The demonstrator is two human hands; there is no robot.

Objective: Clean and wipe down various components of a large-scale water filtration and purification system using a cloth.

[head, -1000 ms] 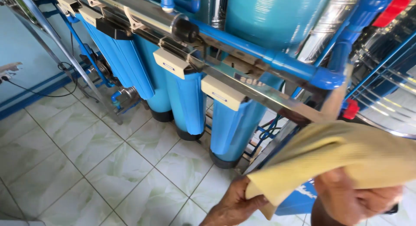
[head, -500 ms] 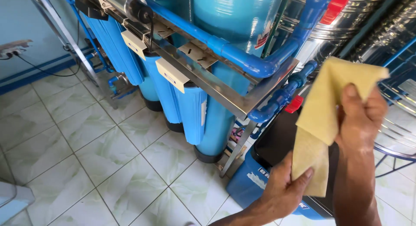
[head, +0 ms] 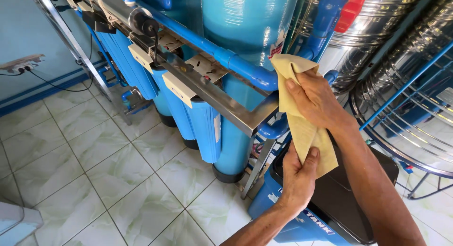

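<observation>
While gripped by both hands, yellow cloth [head: 302,128] against blue pipe [head: 245,69].

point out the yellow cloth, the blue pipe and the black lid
yellow cloth [head: 302,130], head view, on the bare middle between the two hands
blue pipe [head: 222,55], head view, on its straight run above the steel frame
black lid [head: 347,199], head view, on its flat top

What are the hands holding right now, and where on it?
A yellow cloth: right hand presses its upper part, left hand pinches its lower edge.
</observation>
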